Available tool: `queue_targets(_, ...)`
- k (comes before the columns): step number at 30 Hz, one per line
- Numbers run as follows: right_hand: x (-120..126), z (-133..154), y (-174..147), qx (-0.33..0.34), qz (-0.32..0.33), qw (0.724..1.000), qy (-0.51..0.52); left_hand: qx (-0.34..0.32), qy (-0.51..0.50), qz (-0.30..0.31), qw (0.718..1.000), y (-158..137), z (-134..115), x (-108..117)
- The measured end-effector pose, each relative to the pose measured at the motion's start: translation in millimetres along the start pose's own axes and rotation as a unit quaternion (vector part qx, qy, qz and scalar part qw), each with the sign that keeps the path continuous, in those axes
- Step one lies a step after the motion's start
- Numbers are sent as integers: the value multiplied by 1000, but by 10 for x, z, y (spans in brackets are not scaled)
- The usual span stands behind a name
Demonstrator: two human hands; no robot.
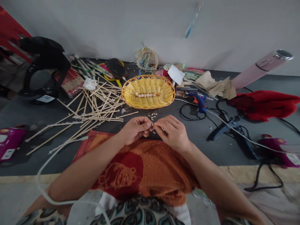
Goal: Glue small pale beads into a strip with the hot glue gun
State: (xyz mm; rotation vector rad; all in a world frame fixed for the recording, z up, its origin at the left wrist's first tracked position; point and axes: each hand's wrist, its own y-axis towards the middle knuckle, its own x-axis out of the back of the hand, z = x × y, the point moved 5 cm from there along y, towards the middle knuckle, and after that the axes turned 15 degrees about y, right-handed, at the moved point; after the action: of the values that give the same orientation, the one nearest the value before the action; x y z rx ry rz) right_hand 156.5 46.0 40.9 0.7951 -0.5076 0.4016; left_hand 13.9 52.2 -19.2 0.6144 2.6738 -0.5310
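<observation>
My left hand (137,129) and my right hand (174,132) meet over the near part of the dark table, thumbs and fingertips pinched together. Between the fingertips is a small pale piece (152,124), too tiny to make out clearly. Another bit shows under the right fingers. Several short pale pieces (153,114) lie scattered just beyond the hands. Behind them stands a yellow wicker basket (126,97), with a short row of small pale flower-like pieces (146,95) in it. An orange and red towel (161,168) is spread beneath my wrists.
Thin wooden sticks (93,103) lie in a loose heap at left. To the right are a blue glue gun (200,101) with cables, blue-handled pliers-like tool (222,128), red cloth (264,104) and pink flask (260,68). A black headset-like object (47,68) stands far left.
</observation>
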Motion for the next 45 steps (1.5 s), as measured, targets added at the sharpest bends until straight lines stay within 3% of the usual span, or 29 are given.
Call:
queue_targets(14,-4,-1,1,-12,0,1000,20,0,7,-1,1000,5,-1,10)
queue_targets(19,74,-20,10,-66,-25,992,101,6,10,11,1000,-3,-1,7)
queue_targets(24,50,-67,-12,-108,25,974,196,16,24,34,999,-11,3,-12)
queue_targets(45,-31,-108,-33,-81,16,957,278,30,96,53,994,-17,46,11)
